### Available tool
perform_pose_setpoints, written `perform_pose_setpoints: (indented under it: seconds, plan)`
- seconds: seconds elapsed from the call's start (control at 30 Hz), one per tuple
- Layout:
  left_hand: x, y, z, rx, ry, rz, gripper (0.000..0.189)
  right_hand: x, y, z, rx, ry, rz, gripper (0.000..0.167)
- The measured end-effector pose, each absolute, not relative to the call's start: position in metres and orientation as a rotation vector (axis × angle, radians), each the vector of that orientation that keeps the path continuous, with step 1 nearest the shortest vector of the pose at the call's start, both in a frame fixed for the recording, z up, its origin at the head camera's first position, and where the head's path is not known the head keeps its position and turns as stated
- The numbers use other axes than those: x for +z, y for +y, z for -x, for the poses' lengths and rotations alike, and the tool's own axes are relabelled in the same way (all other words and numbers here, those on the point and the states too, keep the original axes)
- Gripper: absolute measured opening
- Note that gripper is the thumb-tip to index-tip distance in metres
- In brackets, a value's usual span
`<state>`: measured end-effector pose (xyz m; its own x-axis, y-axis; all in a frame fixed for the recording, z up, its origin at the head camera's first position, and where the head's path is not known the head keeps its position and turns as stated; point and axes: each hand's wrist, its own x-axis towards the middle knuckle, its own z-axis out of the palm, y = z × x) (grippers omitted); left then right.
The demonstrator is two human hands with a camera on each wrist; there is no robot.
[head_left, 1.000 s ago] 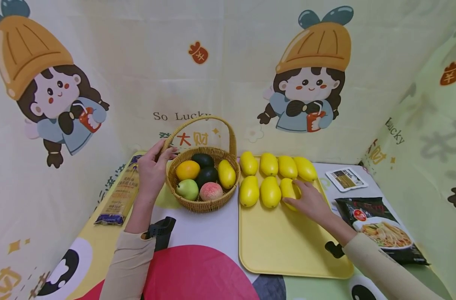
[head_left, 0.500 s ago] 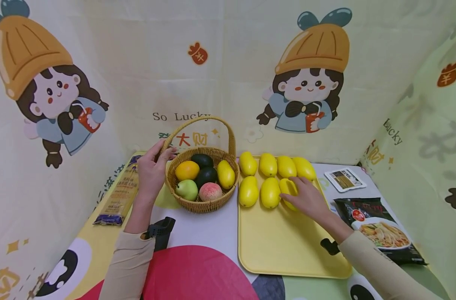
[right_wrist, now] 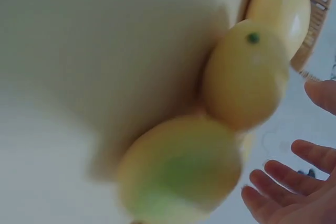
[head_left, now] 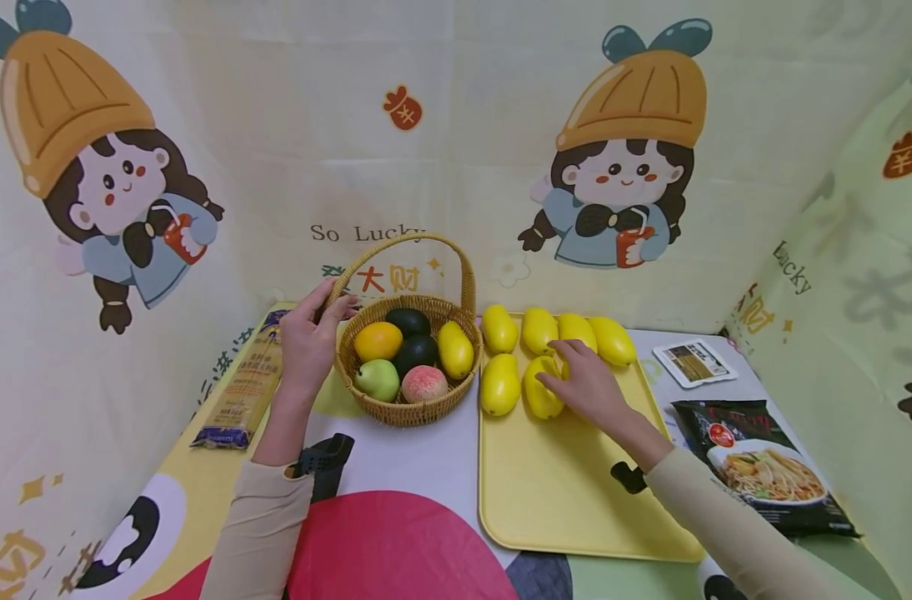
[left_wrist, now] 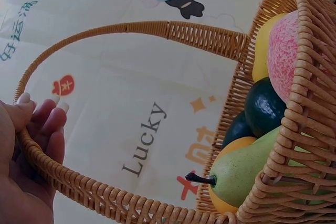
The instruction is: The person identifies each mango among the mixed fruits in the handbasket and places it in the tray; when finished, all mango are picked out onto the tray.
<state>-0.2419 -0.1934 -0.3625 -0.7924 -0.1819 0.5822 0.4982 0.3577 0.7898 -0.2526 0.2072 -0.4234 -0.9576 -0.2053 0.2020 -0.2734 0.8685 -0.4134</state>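
My left hand (head_left: 311,337) grips the handle (left_wrist: 126,27) of a wicker basket (head_left: 396,414) at its left side, the fingers curled round it in the left wrist view. Inside lie a green pear (head_left: 377,381), a peach (head_left: 424,384), an orange-yellow fruit (head_left: 378,341), two dark green avocados (head_left: 415,356) and a yellow mango (head_left: 455,350). My right hand (head_left: 593,385) hovers over two rows of yellow mangoes on a yellow tray (head_left: 561,500). Its fingers are spread beside the second front mango (head_left: 542,398) and hide the third, which shows blurred (right_wrist: 178,169) in the right wrist view.
Right of the tray lie a black noodle packet (head_left: 764,467) and a small white packet (head_left: 694,363). A long pasta bag (head_left: 238,392) lies left of the basket. Printed cloth walls (head_left: 471,167) stand close behind and at both sides.
My right hand has moved left, from the third front mango to over the second. My left hand keeps its grip on the basket handle, and the fruits have stayed in place.
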Motion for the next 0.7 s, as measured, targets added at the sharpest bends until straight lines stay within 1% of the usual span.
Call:
perform_pose_setpoints:
  seconds: [0.23,0.4,0.5,0.7]
  plan:
    - [-0.361,-0.191,0.242,-1.493,-2.034,0.24,0.034,-0.416,0.168,0.259,0.768,-2.843,-0.488,0.061]
    - [-0.347,-0.183,0.23,-1.512,-2.058,0.238,0.034,-0.412,0.143,0.264,0.808,-2.828,-0.56,0.059]
    - [-0.344,-0.181,0.226,-1.497,-2.075,0.237,0.034,-0.411,0.13,0.268,0.777,-2.832,-0.594,0.06]
    - [-0.341,-0.179,0.224,-1.48,-2.07,0.224,0.034,-0.406,0.103,0.275,0.738,-2.812,-0.747,0.062]
